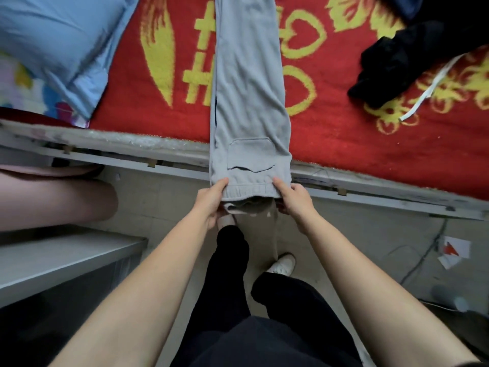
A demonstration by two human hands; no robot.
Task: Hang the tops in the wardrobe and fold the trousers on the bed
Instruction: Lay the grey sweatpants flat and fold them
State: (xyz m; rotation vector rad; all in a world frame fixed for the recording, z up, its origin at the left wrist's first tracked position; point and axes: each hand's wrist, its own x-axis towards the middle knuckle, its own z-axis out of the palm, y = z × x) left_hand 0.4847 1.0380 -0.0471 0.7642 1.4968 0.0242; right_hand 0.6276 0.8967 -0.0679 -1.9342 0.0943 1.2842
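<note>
Fingers [221, 182] of the left hand [210, 201]: the thumb lies on top of the waistband's left corner and the rest curl underneath, pinching the cloth between them.
Fingers [280, 183] of the right hand [294, 201]: the same pinch on the waistband's right corner, thumb above and the others tucked below.
Grey trousers [247, 83]: laid in one long narrow strip, one leg on top of the other, running from the near edge of the bed to the far side and out of view. The elastic waistband hangs just past the near edge, stretched flat between the two hands. A patch pocket faces up just beyond the waistband.
Bed [370, 193]: its pale frame runs across the view from left to right.
Red blanket [330, 128]: covers the bed, with a yellow pattern; the trousers lie on it.
Blue pillow [63, 41]: far left on the bed, well apart from the trousers.
Black garment [397, 62]: crumpled at the far right of the bed, a white strap [428, 88] trailing from it towards the near side.
Floor [357, 242]: pale tiles; the person's dark trouser legs and one white shoe [283, 263] stand below the hands, and a scrap of paper [453, 250] lies to the right.
</note>
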